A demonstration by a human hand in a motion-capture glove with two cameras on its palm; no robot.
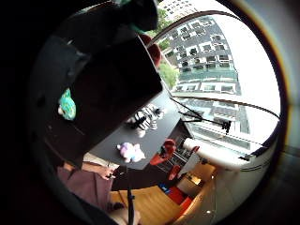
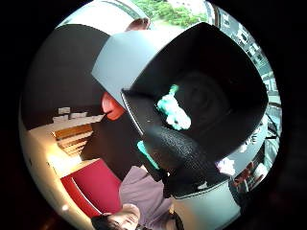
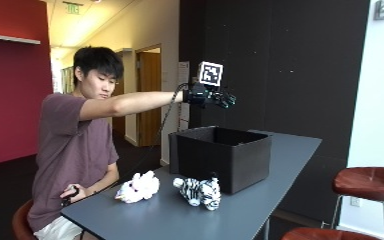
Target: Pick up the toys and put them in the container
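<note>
Outside view: a seated person holds the gloved right hand (image 3: 208, 96) above the open black container (image 3: 222, 156), fingers pinching a teal plush toy (image 2: 172, 111). On the grey table (image 3: 272, 200), a white plush (image 3: 137, 187) and a zebra plush (image 3: 198, 191) lie near its front edge. A brown stool (image 3: 368, 181) stands by the white wall.

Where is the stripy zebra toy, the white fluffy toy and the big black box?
stripy zebra toy (image 3: 199, 191), outside view, its body
white fluffy toy (image 3: 137, 187), outside view, its middle
big black box (image 3: 205, 162), outside view, front wall
</note>
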